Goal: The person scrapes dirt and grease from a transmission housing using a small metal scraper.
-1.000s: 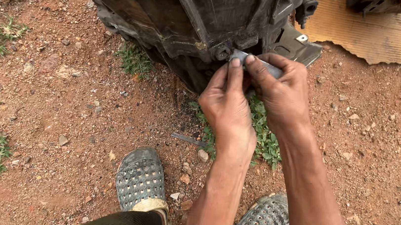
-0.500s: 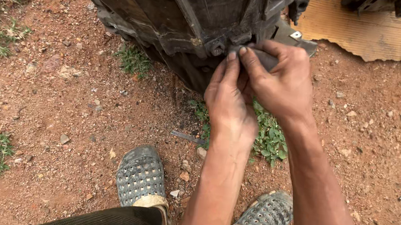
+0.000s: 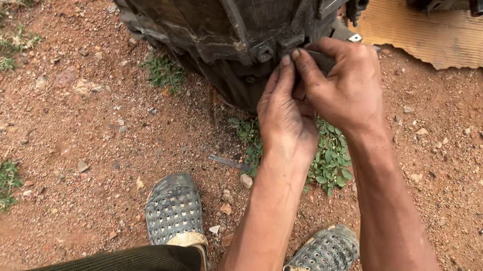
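I keep my right hand (image 3: 345, 86) clenched on a small grey piece (image 3: 321, 59) against the black plastic car part (image 3: 229, 21) while my left hand (image 3: 284, 113), grasping nothing, steadies it with its fingertips.

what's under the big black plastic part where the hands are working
Under the black plastic part lie red dirt and a patch of green weeds. The left hand and right hand cover its lower edge, so what sits there is hidden.
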